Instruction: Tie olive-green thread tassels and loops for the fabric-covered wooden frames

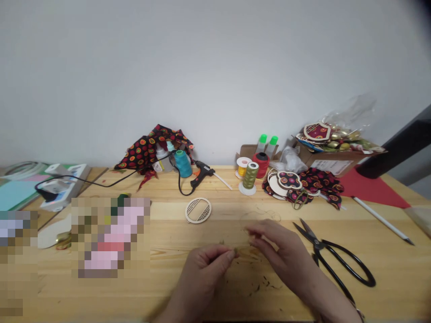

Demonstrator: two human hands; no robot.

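Note:
My left hand (210, 269) is closed in a pinch, with a small bit of olive-green thread (236, 252) showing at the fingertips. Just to its right, my right hand (278, 246) also pinches, and a fine thread (261, 213) curls over the table beyond its fingers; how the thread runs between the hands is too thin to make out. Past my left hand lies an oval wooden lattice piece (198, 211). Black-handled scissors (318, 246) rest partly opened to the right of my right hand. Dark scraps (264, 285) are scattered between my forearms.
A glue gun (202, 174) lies at the back beside teal thread (182, 163) and patterned cloth (143, 152). Olive (251, 176) and red spools (261, 166) stand mid-back. Fabric-covered shapes (289, 180), a cardboard box (332, 161) and a white pen (384, 220) are rightward; a power strip (72, 186) is left.

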